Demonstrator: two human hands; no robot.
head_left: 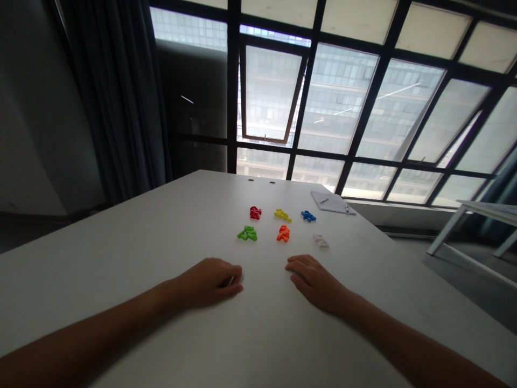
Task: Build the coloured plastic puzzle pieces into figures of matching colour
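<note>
Coloured plastic pieces (254,213) laid out on white table (121,231).
Left hand (205,283) curled, possibly on a small pale item (231,280); right hand (313,283) open, flat, near the orange piece (283,233).

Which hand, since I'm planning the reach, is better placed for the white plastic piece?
Right, probably: the right hand rests nearly in line with the white piece, while the left hand sits farther across, nearer the green piece.

Single head-worn camera, looking forward and down past the left hand (205,283) and right hand (313,283), both close at the lower frame. The view ran along the worktop (121,242) toward a gridded window (335,97) filling the upper frame, its bars leaning, so the camera sat rolled.
</note>
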